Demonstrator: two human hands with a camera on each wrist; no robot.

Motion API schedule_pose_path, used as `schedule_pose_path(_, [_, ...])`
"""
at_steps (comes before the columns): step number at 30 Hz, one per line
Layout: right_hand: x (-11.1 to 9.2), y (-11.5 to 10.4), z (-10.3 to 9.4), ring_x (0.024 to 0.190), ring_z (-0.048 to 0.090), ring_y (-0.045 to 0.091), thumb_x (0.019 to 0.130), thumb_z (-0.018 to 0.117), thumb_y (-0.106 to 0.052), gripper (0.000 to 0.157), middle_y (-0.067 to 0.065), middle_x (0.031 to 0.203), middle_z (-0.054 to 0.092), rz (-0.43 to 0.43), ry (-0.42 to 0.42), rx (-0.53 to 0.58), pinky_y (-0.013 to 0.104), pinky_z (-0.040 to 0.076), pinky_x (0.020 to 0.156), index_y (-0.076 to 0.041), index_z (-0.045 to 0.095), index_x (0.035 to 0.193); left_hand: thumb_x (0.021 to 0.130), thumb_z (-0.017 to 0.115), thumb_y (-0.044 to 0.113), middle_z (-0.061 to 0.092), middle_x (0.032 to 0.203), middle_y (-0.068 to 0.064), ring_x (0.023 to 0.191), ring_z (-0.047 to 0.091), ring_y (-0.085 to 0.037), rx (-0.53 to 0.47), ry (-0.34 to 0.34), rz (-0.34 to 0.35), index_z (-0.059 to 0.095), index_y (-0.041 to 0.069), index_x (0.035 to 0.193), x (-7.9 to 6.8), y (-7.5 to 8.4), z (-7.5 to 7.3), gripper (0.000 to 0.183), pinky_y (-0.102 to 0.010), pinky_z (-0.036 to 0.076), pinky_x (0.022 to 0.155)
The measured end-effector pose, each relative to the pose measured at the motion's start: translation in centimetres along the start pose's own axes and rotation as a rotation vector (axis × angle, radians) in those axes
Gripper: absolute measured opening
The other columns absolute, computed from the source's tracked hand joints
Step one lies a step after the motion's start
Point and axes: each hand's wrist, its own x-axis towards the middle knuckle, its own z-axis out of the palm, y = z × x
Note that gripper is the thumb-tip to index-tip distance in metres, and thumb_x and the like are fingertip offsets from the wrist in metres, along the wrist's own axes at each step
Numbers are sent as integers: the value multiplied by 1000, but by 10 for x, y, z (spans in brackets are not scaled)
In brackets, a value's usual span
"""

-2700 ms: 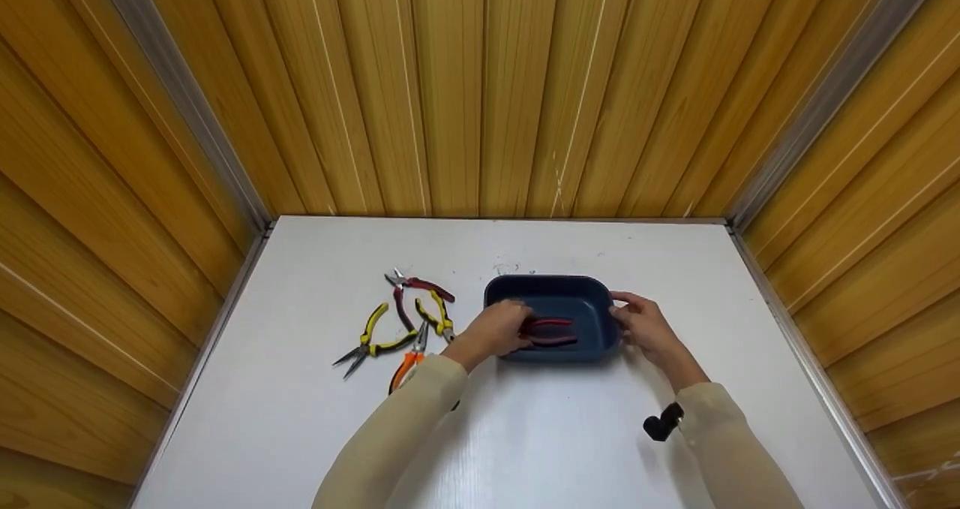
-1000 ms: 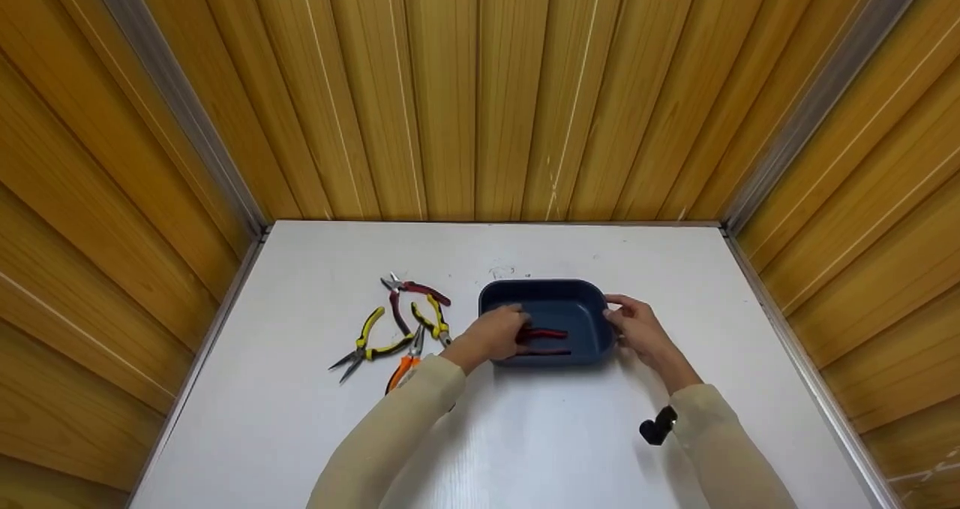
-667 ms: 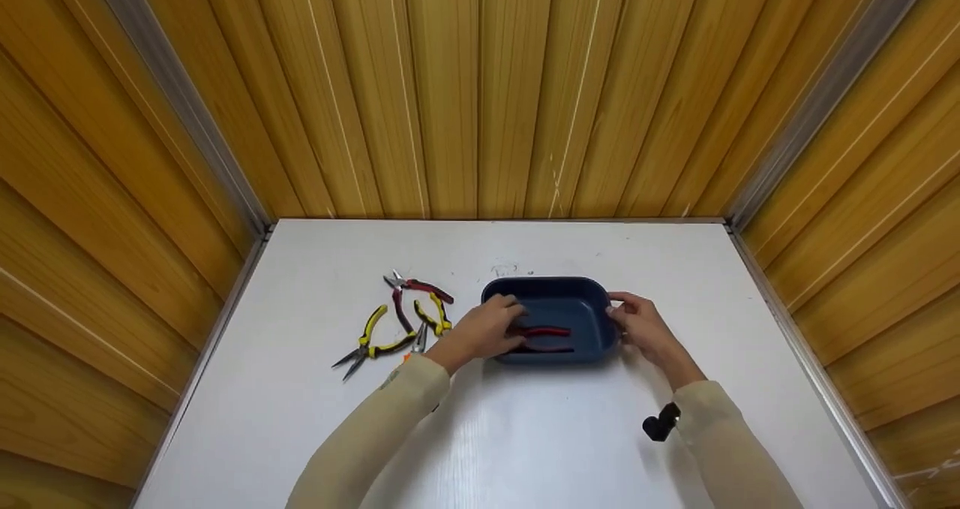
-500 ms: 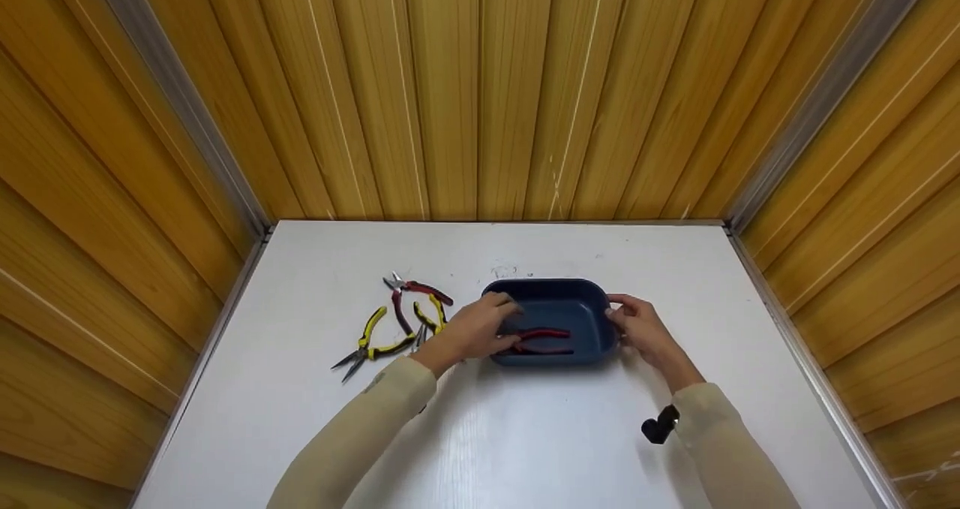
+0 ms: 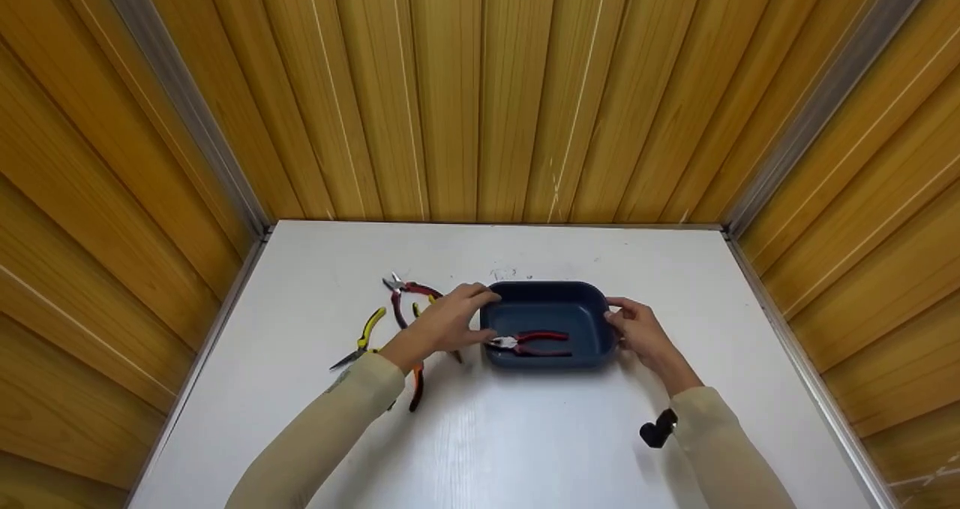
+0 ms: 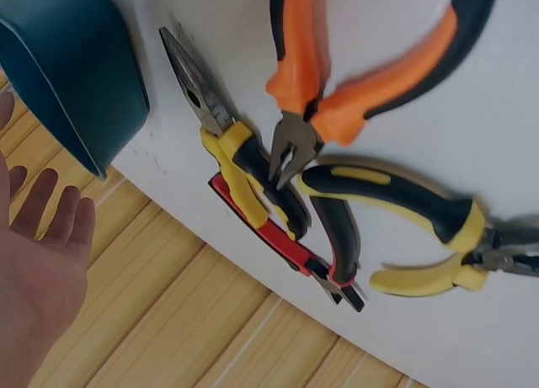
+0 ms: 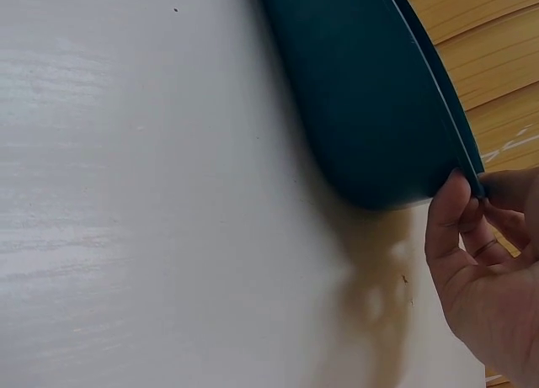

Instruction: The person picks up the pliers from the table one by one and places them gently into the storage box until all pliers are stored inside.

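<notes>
My right hand (image 5: 645, 336) pinches the right rim of a dark blue bin (image 5: 592, 299) between thumb and fingers; the right wrist view shows the same pinch. Inside the bin lies a pair of pliers (image 5: 544, 335) with red handles, its metal head toward the left wall. At the bin's left rim is my left hand (image 5: 442, 325), fingers and thumb spread, holding nothing. Whether it touches the rim I cannot tell. Beneath and beside that hand lie orange-and-black pliers (image 6: 299, 77), two yellow-and-black long-nose pliers (image 6: 240, 152) and red-and-black cutters (image 5: 397, 285), partly hidden in the head view.
The white tabletop (image 5: 510, 434) carries everything. Wood-patterned panels (image 5: 480, 96) rise behind it and at both sides, with metal strips in the corners. A small black device (image 5: 658, 428) is at the right sleeve cuff.
My left hand has let go of the red-handled pliers and drawn back leftward out of the bin, uncovering their head. The right hand keeps its place on the rim.
</notes>
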Motion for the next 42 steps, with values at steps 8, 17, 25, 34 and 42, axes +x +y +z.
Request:
schedule_pose_path(8, [0,0,0,69,52,10,108,60,-8,42,-1,86,54,2,1,16,26,46,55,4,54,147,97,78,44,57,145,-6,136,54,-26,-11,-32,-50,57,16,152,-9,-8,-12,66,-46,49,108])
schedule_pose_path(17, [-1,-5,-1,72,53,12,109,59,-9,42,2,91,53,26,-9,26,28,46,55,2,52,148,94,81,40,58,145,-6,133,56,-26,-26,-36,-100,58,16,150,-22,-21,-20,65,-44,51,107])
schedule_pose_path(25, [-2,-10,-3,78,56,18,108,57,-7,45,8,98,55,51,-39,17,32,48,58,4,48,151,93,82,42,59,143,-4,133,56,-23,-43,-40,-197,59,19,150,-37,-36,-24,65,-44,47,111])
schedule_pose_path(34, [-19,-35,3,80,58,22,106,57,-2,45,12,98,56,51,-71,43,33,49,58,11,45,148,90,86,41,57,146,-3,135,51,-25,-85,-43,-301,65,26,142,-53,-52,-23,58,-50,46,112])
schedule_pose_path(42, [0,-11,-1,81,57,18,108,58,-7,45,8,99,56,63,-41,33,32,48,60,5,47,150,92,84,40,52,153,-4,143,47,-28,-97,-57,-360,59,33,148,-62,-61,-24,62,-53,42,116])
